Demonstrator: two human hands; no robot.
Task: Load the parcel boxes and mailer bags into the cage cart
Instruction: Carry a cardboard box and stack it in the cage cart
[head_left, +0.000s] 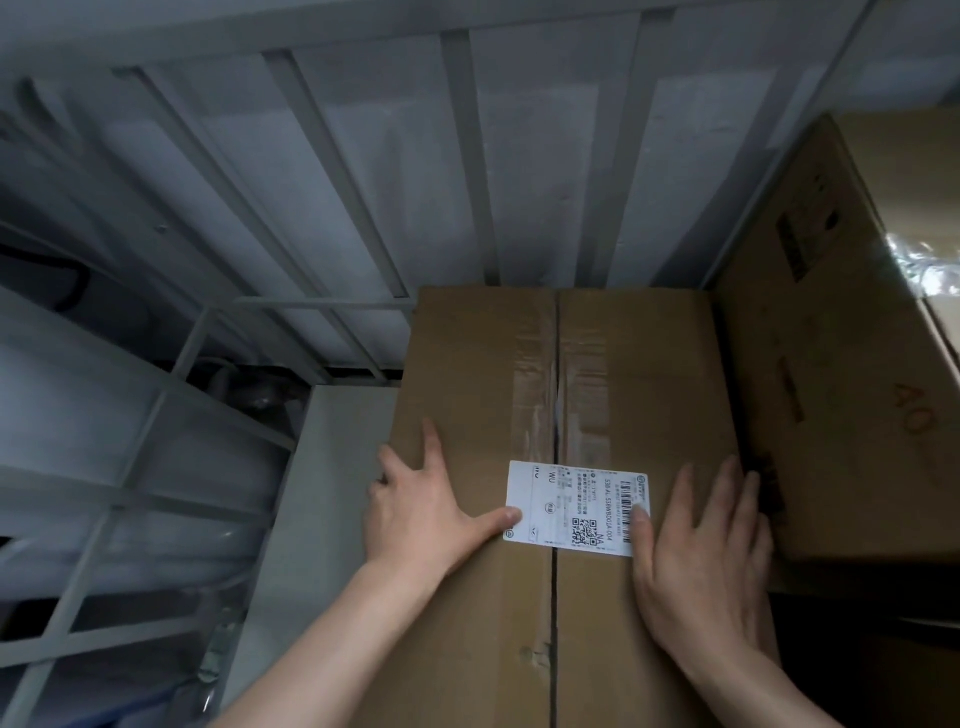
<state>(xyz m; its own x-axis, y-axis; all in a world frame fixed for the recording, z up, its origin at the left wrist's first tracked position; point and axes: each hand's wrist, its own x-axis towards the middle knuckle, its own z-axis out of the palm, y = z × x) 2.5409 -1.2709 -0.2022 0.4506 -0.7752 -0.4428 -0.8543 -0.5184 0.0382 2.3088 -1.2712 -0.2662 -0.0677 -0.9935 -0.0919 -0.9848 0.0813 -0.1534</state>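
Dim, cool indoor light; the white label (574, 512) at lower centre is brightest. Deep shadow at left edge and lower right corner. Glare on plastic film (924, 260) at right. Left side blurred; cage bars (462, 156) bow from wide-angle distortion

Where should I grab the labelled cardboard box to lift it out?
Probably its left edge and near end, coming from the left. The labelled box sits tight against the taller box on its right, and its far end meets the cage bars; only the left side, by the left hand, looks free.
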